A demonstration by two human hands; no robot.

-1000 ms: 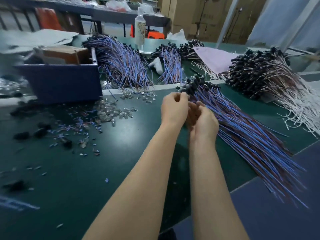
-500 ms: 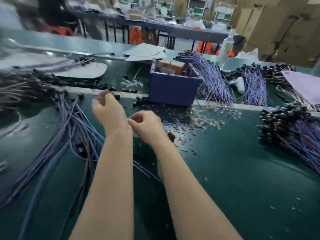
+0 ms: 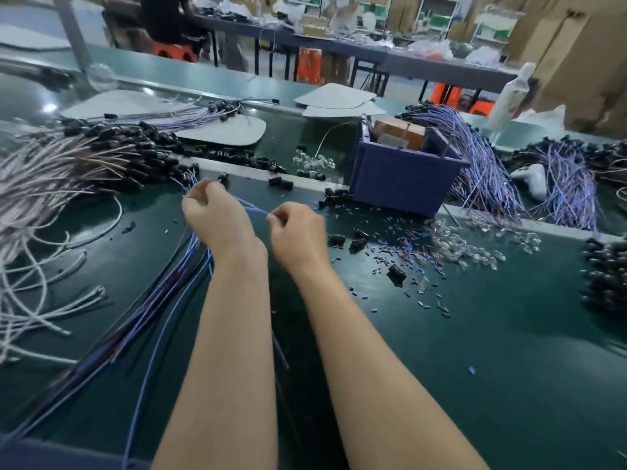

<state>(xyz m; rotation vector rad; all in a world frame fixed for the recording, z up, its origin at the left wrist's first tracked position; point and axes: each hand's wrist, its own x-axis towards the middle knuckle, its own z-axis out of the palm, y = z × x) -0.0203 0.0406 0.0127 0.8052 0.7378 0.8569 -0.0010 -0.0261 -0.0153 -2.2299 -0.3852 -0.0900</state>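
Holds one thin blue wire (image 3: 252, 207) between both hands, low over a green table (image 3: 475, 368). Pinches it in the curled fingers of the left hand (image 3: 217, 215) and again in those of the right hand (image 3: 295, 228) (hands near each other, not touching). Under the left hand, a loose bundle of blue wires (image 3: 176, 276); further left, white wires (image 3: 40, 184). Beyond the right hand, a blue bin (image 3: 403, 178); to its right, scattered clear parts (image 3: 475, 245).

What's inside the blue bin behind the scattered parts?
A brown cardboard box pokes up above the rim of the blue bin. The bin's front wall hides the lower part of the box and anything else lying deeper inside.
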